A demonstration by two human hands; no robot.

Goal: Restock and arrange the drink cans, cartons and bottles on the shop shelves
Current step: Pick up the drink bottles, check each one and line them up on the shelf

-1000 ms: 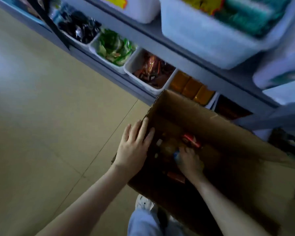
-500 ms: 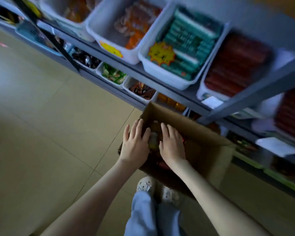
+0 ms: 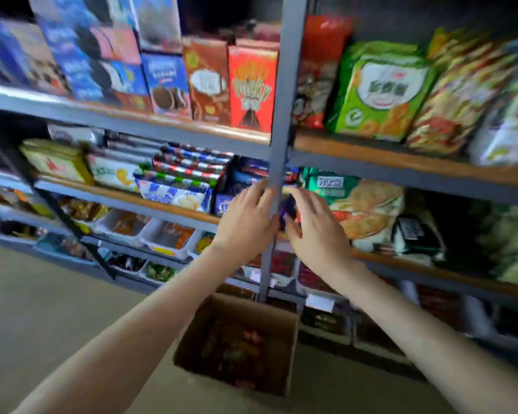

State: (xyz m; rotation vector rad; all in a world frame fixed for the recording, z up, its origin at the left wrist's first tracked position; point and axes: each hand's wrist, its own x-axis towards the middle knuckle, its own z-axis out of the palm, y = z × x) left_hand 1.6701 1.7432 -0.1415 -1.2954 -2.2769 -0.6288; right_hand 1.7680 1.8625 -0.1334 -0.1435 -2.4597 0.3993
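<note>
So we're facing the grey shelving (image 3: 278,85), crammed with snack boxes and bags, and our open cardboard box (image 3: 192,330) sits on the floor right below it. Both arms are up at the middle shelf. Our left hand (image 3: 245,216) is straight-fingered and loose, right by the upright post. A small dark purple item (image 3: 288,208) sits between the two hands, touching the right hand (image 3: 317,228) just above its thumb. It's too blurry to tell if that hand actually grips it.

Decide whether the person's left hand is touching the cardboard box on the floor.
Apart. The head view shows the left hand up beside the shelf upright, the cardboard box well below on the floor.
</note>
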